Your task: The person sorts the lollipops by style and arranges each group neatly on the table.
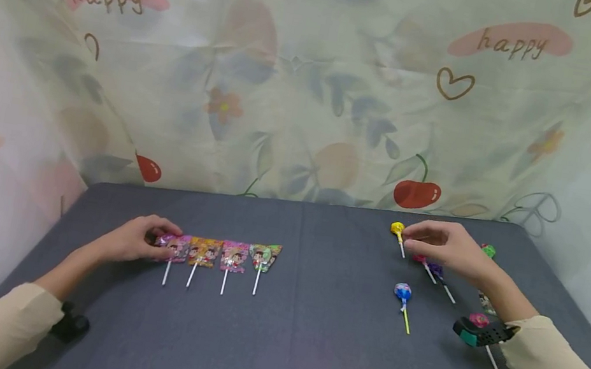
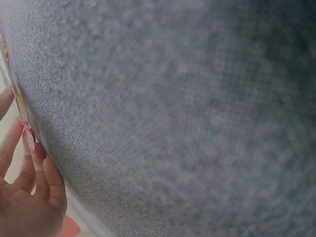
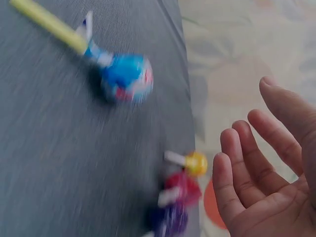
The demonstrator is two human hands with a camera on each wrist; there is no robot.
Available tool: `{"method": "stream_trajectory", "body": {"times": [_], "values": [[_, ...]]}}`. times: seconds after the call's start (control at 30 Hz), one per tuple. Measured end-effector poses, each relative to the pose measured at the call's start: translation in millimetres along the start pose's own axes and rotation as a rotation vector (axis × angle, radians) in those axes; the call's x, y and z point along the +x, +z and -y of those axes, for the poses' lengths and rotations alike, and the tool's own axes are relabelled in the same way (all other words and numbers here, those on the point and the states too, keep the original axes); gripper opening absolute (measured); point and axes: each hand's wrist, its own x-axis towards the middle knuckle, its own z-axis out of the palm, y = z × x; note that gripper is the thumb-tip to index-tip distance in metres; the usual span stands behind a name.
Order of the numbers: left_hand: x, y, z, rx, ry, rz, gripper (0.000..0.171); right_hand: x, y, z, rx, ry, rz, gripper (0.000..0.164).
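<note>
On the left of the dark cloth stands a row of flat-wrapped lollipops: purple-pink point(image 1: 179, 247), orange point(image 1: 205, 252), pink point(image 1: 234, 257) and green point(image 1: 263, 255), sticks toward me. My left hand point(image 1: 137, 241) touches the left edge of the purple-pink one with its fingertips; the left wrist view catches the wrapper point(image 2: 21, 106) edge-on. Beside a yellow ball lollipop point(image 1: 397, 228) hovers my right hand point(image 1: 453, 251), nothing in it. In the right wrist view its fingers point(image 3: 247, 173) are spread apart from the lollipops. Red point(image 1: 419, 258) and purple point(image 1: 436, 269) lollipops lie partly beneath it.
A blue lollipop point(image 1: 403, 291) with a yellow stick lies nearer to me. Under the right forearm are a pink lollipop point(image 1: 479, 319) and a green one point(image 1: 489, 250), partly hidden. A patterned curtain point(image 1: 295, 113) rises behind the table's point(image 1: 294, 339) far edge.
</note>
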Motion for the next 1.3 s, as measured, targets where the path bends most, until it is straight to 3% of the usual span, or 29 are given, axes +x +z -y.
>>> {"method": "stream_trajectory", "body": {"times": [0.13,0.43,0.77,0.97,1.1,1.3], "values": [[-1.6,0.1,-0.6,0.003,-0.007,-0.005,0.042,-18.2,-14.3,-11.4,-0.029,0.028,-0.030,0.040],[-1.9,1.3,1.7,-0.013,-0.009,-0.001,0.042,-62.7,-44.8,-39.1,-0.114,0.000,-0.106,0.033],[-1.0,0.2,2.1,-0.016,-0.011,0.005,0.043,-105.2,-69.6,-72.3,-0.126,0.014,-0.151,0.031],[-0.8,0.1,2.0,-0.016,-0.011,0.007,0.042,-119.0,-74.4,-82.0,-0.183,0.083,-0.154,0.040],[-0.8,-0.3,1.5,-0.016,-0.015,0.010,0.042,-121.2,-74.2,-86.5,-0.279,0.126,-0.138,0.050],[-0.5,-0.2,0.9,-0.014,-0.021,0.008,0.042,-117.2,-72.8,-95.9,-0.380,0.053,-0.127,0.056]]}}
